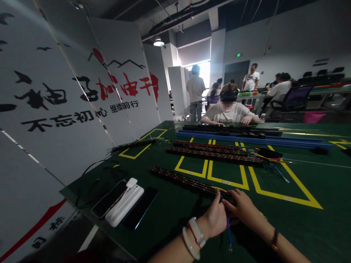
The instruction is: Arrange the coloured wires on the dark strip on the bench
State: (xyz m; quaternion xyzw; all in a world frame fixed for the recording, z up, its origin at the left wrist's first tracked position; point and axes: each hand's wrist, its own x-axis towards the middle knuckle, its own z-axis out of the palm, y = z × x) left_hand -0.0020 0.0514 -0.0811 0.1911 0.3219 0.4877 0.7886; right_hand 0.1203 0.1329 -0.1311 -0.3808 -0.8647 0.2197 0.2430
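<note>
A long dark wire harness [181,178] with thin copper-coloured lines lies slanted across the green table. Its near end reaches my two hands. My left hand [215,219], with a white band and bangle on the wrist, is closed around that end, thumb on top. Beside it my right hand [242,206] pinches the same end, its fingertips close to the left thumb. A yellow wire [219,189] shows just above the fingers. Below the hands dangles a blue wire [229,228] with a metal terminal at its tip. My fingers hide the point where the wires leave the bundle.
More wire harnesses [214,155] lie across yellow-taped rectangles [227,182]. Behind them stretches a long blue rail [246,138]. A white power bank [124,206] lies among dark phones [142,208] at left. A person [229,109] sits across the table; others are farther back.
</note>
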